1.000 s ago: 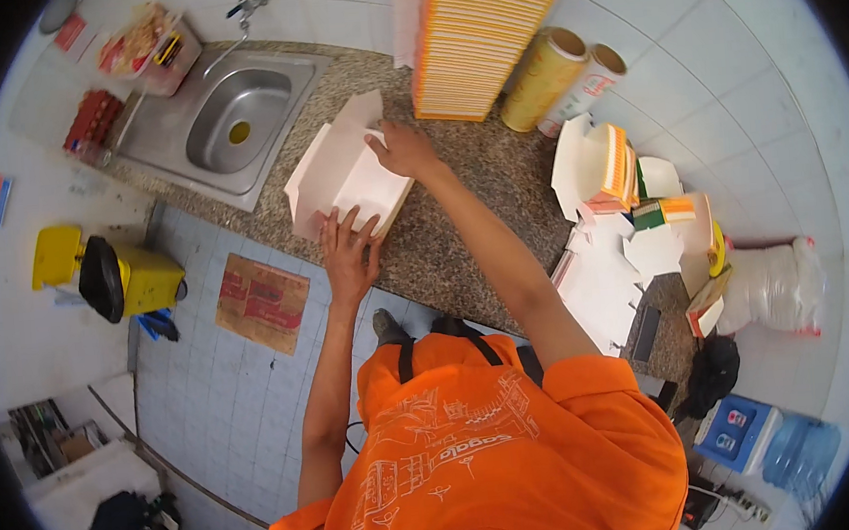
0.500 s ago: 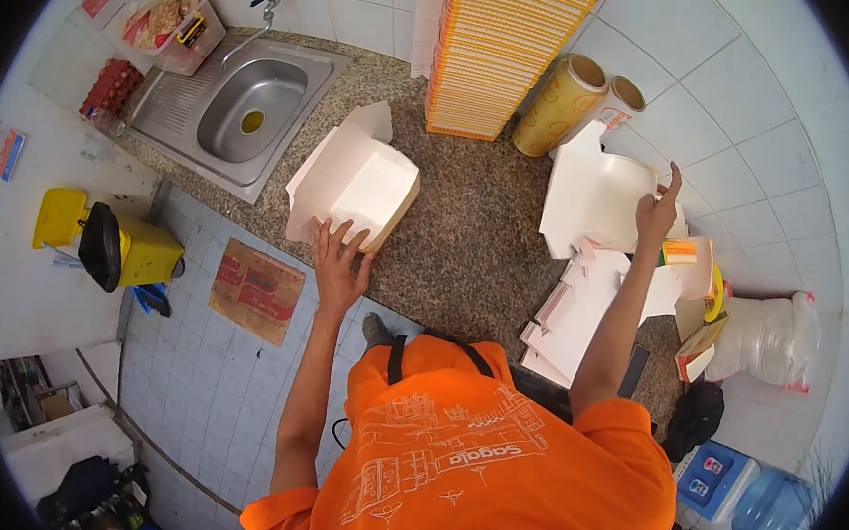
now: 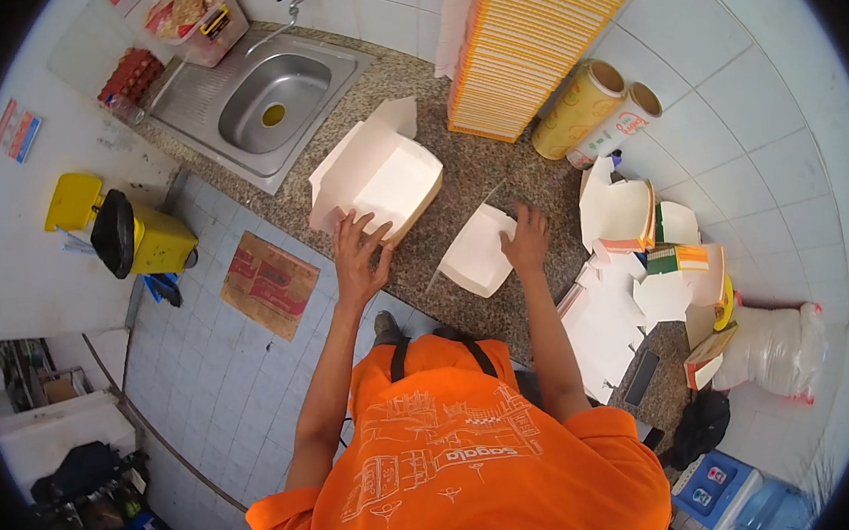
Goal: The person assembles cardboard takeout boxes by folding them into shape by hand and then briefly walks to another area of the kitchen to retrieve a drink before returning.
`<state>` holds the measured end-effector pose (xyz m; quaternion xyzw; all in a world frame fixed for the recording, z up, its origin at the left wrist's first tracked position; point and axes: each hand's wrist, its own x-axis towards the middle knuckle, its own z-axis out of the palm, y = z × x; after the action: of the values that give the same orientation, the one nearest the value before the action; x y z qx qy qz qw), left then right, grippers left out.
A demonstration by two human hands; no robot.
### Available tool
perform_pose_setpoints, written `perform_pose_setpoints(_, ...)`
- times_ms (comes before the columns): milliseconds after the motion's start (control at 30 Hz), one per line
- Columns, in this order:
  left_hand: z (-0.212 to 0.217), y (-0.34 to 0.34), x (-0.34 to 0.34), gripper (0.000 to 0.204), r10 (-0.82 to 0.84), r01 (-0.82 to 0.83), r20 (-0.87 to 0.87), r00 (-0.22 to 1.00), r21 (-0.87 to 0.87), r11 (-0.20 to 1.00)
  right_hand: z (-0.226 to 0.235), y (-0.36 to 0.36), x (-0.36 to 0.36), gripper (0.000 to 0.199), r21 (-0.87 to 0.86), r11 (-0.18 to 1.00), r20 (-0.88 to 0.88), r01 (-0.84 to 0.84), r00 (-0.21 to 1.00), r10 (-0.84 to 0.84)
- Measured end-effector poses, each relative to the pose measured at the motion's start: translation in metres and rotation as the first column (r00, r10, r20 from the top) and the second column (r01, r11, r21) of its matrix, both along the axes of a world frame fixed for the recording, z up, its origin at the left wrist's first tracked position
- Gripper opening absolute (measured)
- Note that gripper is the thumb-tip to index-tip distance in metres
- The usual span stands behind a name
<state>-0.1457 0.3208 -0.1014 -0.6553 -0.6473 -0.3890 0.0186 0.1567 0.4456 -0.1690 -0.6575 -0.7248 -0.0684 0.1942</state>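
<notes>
Hands apart: left hand (image 3: 360,260) spread, fingers touching open box (image 3: 389,184) near counter's (image 3: 501,156) front edge; right hand (image 3: 529,240) at small box's (image 3: 476,253) right side, can't tell if gripping. Carton stack (image 3: 527,46) at back edge.

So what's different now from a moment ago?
The right hand let go of the first white carton, went right to the carton pile, then came back left; a second white carton is now at that hand, beside the first. The left hand stayed on the first carton.
</notes>
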Motion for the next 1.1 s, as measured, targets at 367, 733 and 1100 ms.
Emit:
perform_pose_setpoints(367, -0.005, -0.005, -0.031, 0.021, -0.118, 0.114, 0.063, 0.991, 0.061, 0.992, 0.114, 0.092, -0.054, 0.039, -0.023, 0.816, -0.516, -0.577, 0.706, 0.485)
perform_pose_setpoints(733, 0.007, -0.002, -0.025, 0.019, 0.035, -0.037, 0.016, 0.999, 0.173, 0.984, 0.111, 0.125, -0.199, 0.034, -0.196, 0.791, -0.013, -0.58, 0.808, 0.589)
perform_pose_setpoints(1100, 0.003, 0.0, -0.048, 0.014, 0.001, -0.003, 0.026, 1.0, 0.094, 0.996, 0.15, 0.038, -0.202, 0.057, -0.006, 0.679, -0.239, -0.734, 0.661, 0.712)
